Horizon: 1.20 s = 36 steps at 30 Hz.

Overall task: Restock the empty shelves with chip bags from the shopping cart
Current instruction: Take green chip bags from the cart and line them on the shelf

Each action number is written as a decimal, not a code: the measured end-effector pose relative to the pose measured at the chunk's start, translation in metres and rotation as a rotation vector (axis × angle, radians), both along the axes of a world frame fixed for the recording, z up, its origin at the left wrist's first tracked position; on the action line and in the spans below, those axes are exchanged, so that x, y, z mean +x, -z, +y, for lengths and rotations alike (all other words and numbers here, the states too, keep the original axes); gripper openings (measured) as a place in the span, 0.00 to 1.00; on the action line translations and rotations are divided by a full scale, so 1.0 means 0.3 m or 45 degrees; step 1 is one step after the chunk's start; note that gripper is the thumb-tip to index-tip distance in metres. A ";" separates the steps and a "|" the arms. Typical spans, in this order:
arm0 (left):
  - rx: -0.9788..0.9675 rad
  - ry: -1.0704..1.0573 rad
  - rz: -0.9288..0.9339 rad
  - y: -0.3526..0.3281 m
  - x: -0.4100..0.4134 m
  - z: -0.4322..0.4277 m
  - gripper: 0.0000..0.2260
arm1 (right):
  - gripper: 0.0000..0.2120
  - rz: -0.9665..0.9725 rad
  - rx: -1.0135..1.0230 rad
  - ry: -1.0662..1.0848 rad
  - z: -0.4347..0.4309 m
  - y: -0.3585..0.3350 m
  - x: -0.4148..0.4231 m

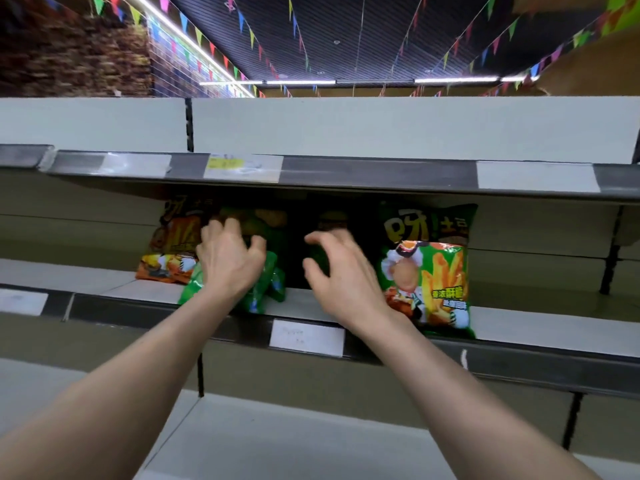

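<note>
head cam: l hand (230, 261) grips green chip bag (268, 282) on mid shelf (526, 327), touching orange bag (166, 252). r hand (341, 271) curls round shadowed dark-green bag (317, 263), just left of upright green fries bag (441, 271).

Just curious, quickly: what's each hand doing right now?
Left hand: grips a green chip bag.
Right hand: fingers curled round a shadowed dark green bag.

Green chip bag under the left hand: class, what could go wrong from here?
1. The green chip bag that the left hand grips reaches the front edge of the shelf; released there, it may slide off.
2. The right hand is close beside the upright green bag and could knock it over.
</note>
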<state>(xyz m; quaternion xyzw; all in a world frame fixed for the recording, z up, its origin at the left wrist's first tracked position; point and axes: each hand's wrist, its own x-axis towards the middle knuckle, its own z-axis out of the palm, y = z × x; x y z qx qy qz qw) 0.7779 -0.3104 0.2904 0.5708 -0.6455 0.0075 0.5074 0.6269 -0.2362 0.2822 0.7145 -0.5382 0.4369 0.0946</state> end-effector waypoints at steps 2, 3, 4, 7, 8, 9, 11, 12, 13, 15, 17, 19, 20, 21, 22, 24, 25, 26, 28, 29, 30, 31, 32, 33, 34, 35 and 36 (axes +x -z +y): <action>0.102 0.000 0.078 0.013 0.061 -0.028 0.15 | 0.22 -0.082 0.361 0.019 -0.058 0.007 0.067; 0.149 0.008 0.106 0.024 0.085 -0.042 0.16 | 0.24 -0.140 0.482 0.024 -0.085 0.013 0.095; 0.189 0.020 0.122 0.036 0.105 -0.054 0.17 | 0.26 -0.217 0.570 0.019 -0.110 0.020 0.119; 0.284 0.083 0.162 0.069 0.138 -0.078 0.22 | 0.27 -0.409 0.756 -0.036 -0.168 0.044 0.178; 0.314 0.109 0.166 0.076 0.141 -0.081 0.24 | 0.27 -0.414 0.769 -0.035 -0.182 0.051 0.189; 0.339 0.128 0.155 0.081 0.141 -0.085 0.25 | 0.24 -0.418 0.757 -0.034 -0.192 0.054 0.198; 0.368 0.136 0.093 0.084 0.136 -0.090 0.27 | 0.16 -0.458 0.696 -0.054 -0.208 0.053 0.202; 0.372 0.132 0.050 0.084 0.132 -0.092 0.28 | 0.13 -0.480 0.665 -0.062 -0.209 0.049 0.200; 0.371 0.127 0.003 0.085 0.127 -0.095 0.28 | 0.12 -0.491 0.646 -0.058 -0.211 0.047 0.196; 0.367 0.118 -0.097 0.088 0.115 -0.101 0.28 | 0.13 -0.497 0.651 -0.037 -0.215 0.048 0.188; 0.366 0.104 -0.201 0.094 0.108 -0.108 0.28 | 0.16 -0.473 0.702 0.005 -0.220 0.055 0.190; 0.369 0.092 -0.268 0.096 0.108 -0.111 0.28 | 0.17 -0.459 0.738 0.042 -0.227 0.058 0.193; 0.374 0.089 -0.290 0.095 0.110 -0.110 0.28 | 0.16 -0.455 0.741 0.048 -0.226 0.056 0.196; 0.378 0.086 -0.308 0.093 0.113 -0.109 0.27 | 0.15 -0.458 0.740 0.050 -0.222 0.053 0.198; 0.374 0.079 -0.328 0.091 0.117 -0.107 0.27 | 0.16 -0.467 0.734 0.051 -0.217 0.051 0.201; 0.329 0.042 -0.342 0.086 0.128 -0.097 0.28 | 0.23 -0.454 0.671 0.105 -0.202 0.051 0.210; 0.278 0.011 -0.329 0.082 0.136 -0.090 0.28 | 0.27 -0.423 0.598 0.162 -0.191 0.050 0.216; 0.209 -0.025 -0.304 0.078 0.145 -0.080 0.28 | 0.29 -0.405 0.496 0.202 -0.180 0.046 0.225; 0.070 -0.085 -0.217 0.070 0.164 -0.052 0.28 | 0.28 -0.431 0.245 0.182 -0.150 0.029 0.249; 0.032 -0.102 -0.157 0.069 0.174 -0.036 0.28 | 0.26 -0.458 0.132 0.138 -0.131 0.018 0.266; 0.017 -0.110 -0.084 0.070 0.183 -0.015 0.28 | 0.23 -0.491 0.048 0.085 -0.114 0.009 0.287; 0.013 -0.106 0.006 0.075 0.191 0.008 0.28 | 0.20 -0.533 0.004 0.015 -0.097 0.003 0.308; 0.017 -0.098 0.110 0.085 0.197 0.030 0.28 | 0.18 -0.582 0.005 -0.071 -0.082 0.000 0.334; 0.027 -0.100 0.221 0.094 0.202 0.058 0.27 | 0.17 -0.638 0.048 -0.162 -0.067 0.004 0.361; 0.046 -0.113 0.336 0.109 0.212 0.083 0.27 | 0.16 -0.693 0.108 -0.252 -0.050 0.012 0.388; 0.067 -0.132 0.455 0.125 0.226 0.113 0.25 | 0.15 -0.747 0.168 -0.334 -0.036 0.027 0.416; 0.087 -0.153 0.575 0.147 0.246 0.143 0.23 | 0.14 -0.798 0.229 -0.413 -0.018 0.048 0.441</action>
